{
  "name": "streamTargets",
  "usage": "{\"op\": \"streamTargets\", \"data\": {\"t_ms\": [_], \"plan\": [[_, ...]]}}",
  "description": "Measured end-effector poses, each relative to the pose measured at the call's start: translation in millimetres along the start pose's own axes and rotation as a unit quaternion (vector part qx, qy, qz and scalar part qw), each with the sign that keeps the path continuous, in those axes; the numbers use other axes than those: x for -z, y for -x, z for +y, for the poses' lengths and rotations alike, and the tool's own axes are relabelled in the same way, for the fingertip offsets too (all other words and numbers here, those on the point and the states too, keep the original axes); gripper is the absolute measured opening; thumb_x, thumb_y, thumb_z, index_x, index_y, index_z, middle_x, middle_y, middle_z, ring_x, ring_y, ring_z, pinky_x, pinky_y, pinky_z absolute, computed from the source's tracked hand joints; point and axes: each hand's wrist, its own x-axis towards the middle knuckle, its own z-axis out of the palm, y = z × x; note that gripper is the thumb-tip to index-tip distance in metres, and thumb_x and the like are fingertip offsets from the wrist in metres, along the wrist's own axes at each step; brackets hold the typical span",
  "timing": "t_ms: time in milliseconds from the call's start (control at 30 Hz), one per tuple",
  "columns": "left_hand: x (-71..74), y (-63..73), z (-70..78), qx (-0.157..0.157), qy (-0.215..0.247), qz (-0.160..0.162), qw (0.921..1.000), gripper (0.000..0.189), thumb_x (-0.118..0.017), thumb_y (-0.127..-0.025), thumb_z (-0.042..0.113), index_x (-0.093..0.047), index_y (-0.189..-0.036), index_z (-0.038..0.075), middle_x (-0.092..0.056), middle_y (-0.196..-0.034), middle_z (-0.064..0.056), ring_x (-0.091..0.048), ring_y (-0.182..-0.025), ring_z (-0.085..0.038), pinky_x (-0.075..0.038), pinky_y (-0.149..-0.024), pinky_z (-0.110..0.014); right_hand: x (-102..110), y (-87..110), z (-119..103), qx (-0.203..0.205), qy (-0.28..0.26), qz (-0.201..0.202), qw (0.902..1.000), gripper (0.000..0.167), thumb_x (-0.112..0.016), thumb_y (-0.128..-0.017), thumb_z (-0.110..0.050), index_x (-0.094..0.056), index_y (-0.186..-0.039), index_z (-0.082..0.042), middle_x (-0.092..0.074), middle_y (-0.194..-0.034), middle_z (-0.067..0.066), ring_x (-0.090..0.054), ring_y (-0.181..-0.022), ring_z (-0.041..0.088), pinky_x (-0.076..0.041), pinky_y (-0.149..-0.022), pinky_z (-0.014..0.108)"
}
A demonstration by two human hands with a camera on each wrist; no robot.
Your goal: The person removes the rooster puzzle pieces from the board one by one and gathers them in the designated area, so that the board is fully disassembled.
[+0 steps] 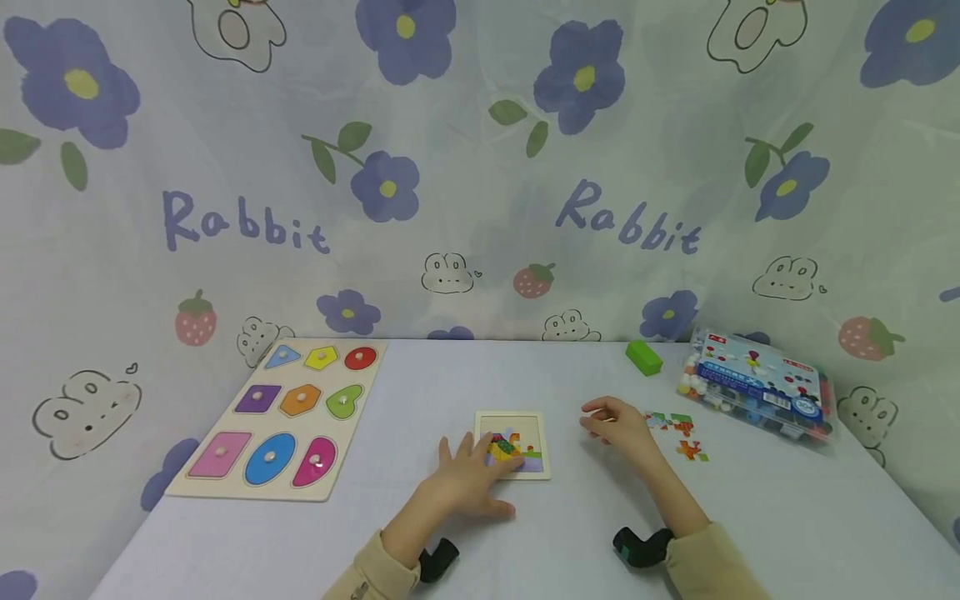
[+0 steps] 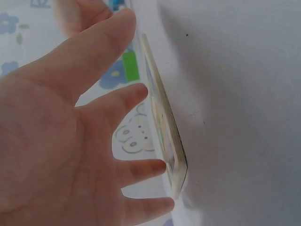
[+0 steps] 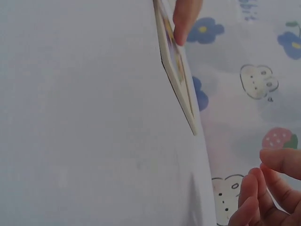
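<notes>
So, left hand (image 1: pixel 467 485) is over the small wooden puzzle tray (image 1: pixel 546 446), palm down, fingers spread well apart, not clamped on anything. Right wrist view shows one fingertip touching the tray's picture face; left thumb sits off the tray, on its near side

Tray lies flat on the white table (image 1: pixel 570 533), roughly mid-table, between the two hands. Picture pieces (image 1: pixel 504 448) in red, green, yellow and purple fill its lower part, bare wood shows in the upper right. Fingers hide some of the left side

Right hand (image 1: pixel 618 427) is raised just right of the tray, fingers bent, thumb tip close to the fingertips. Can't tell if a small piece is pinched there

Loose puzzle pieces (image 1: pixel 688 451) lie just right of that hand: a cluster, plus one orange-and-green piece nearer the person. Exact count unclear

Rest of the bench: green block (image 1: pixel 643 357) near the back edge, clear plastic box (image 1: pixel 761 387) with a printed label at far right, knobbed shape board (image 1: pixel 270 421) at left with nine coloured shapes in three rows. Beige sleeves (image 1: pixel 712 567) on both arms, black wrist device (image 1: pixel 643 547) at each cuff, backdrop cloth (image 1: pixel 465 167) printed with flowers and rabbits behind
</notes>
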Motion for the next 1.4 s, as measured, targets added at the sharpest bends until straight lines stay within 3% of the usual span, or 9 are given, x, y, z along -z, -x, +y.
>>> {"op": "streamTargets", "data": {"t_ms": [133,267,467,700,900,1100,1400], "plan": [[2.7,2.1,2.3,0.001,-0.005,-0.005,1.0000,0.066,-0.064,-0.076,0.059,-0.045,-0.136,0.038,-0.028,-0.147,-0.019,-0.022,-0.133,-0.047,-0.012,-0.099,-0.070,-22,-4.0,-7,0.012,0.012,-0.017,0.9997,0.021,-0.069,-0.081,-0.010,-0.064,-0.100,-0.004,-0.061,-0.083,0.005,-0.056,-0.070,0.013,-0.045,-0.057,0.026],[3.8,3.3,3.6,0.000,-0.011,-0.006,0.9999,0.065,-0.064,-0.076,0.058,-0.046,-0.135,0.038,-0.029,-0.146,-0.019,-0.023,-0.133,-0.047,-0.014,-0.099,-0.069,-41,-5.0,-15,0.042,0.031,-0.061,0.9968,0.019,-0.069,-0.080,-0.010,-0.065,-0.098,-0.006,-0.061,-0.082,0.001,-0.055,-0.074,0.014,-0.044,-0.059,0.027],[3.4,2.9,3.2,-0.008,-0.023,-0.002,0.9997,0.064,-0.064,-0.076,0.058,-0.047,-0.134,0.037,-0.030,-0.146,-0.019,-0.026,-0.131,-0.047,-0.018,-0.097,-0.070,-61,-5.2,-25,0.103,0.080,-0.126,0.9834,0.024,-0.071,-0.078,-0.010,-0.066,-0.100,-0.007,-0.060,-0.084,0.001,-0.053,-0.075,0.014,-0.043,-0.062,0.027],[1.7,1.8,1.6,-0.012,-0.024,0.000,0.9997,0.064,-0.064,-0.076,0.057,-0.046,-0.135,0.038,-0.030,-0.146,-0.019,-0.028,-0.130,-0.048,-0.019,-0.096,-0.070,-77,-10.6,-30,0.125,0.169,-0.134,0.9683,0.040,-0.078,-0.071,-0.021,-0.067,-0.108,-0.010,-0.056,-0.089,0.004,-0.050,-0.079,0.016,-0.042,-0.065,0.030],[0.0,0.6,1.3,-0.009,-0.037,-0.004,0.9993,0.064,-0.064,-0.076,0.058,-0.046,-0.135,0.039,-0.029,-0.147,-0.018,-0.028,-0.130,-0.047,-0.019,-0.096,-0.070,-83,-10.0,-31,0.130,0.202,-0.134,0.9616,0.037,-0.078,-0.071,-0.024,-0.067,-0.104,-0.010,-0.050,-0.085,0.002,-0.046,-0.075,0.015,-0.039,-0.062,0.028],[-0.5,-0.3,1.1,-0.008,-0.043,-0.007,0.9990,0.064,-0.063,-0.076,0.059,-0.046,-0.134,0.040,-0.030,-0.146,-0.019,-0.028,-0.130,-0.047,-0.018,-0.097,-0.070,-84,-10.2,-33,0.133,0.178,-0.135,0.9656,0.038,-0.080,-0.070,-0.017,-0.062,-0.101,-0.009,-0.052,-0.087,0.003,-0.048,-0.079,0.016,-0.041,-0.065,0.030],[3.1,1.7,4.2,-0.003,-0.041,-0.011,0.9991,0.064,-0.063,-0.076,0.058,-0.045,-0.135,0.040,-0.030,-0.146,-0.019,-0.029,-0.131,-0.045,-0.018,-0.098,-0.069,-81,-9.2,-32,0.116,0.064,-0.148,0.9800,0.024,-0.065,-0.081,-0.001,-0.058,-0.102,-0.008,-0.062,-0.084,0.003,-0.056,-0.073,0.013,-0.048,-0.063,0.028]]}}
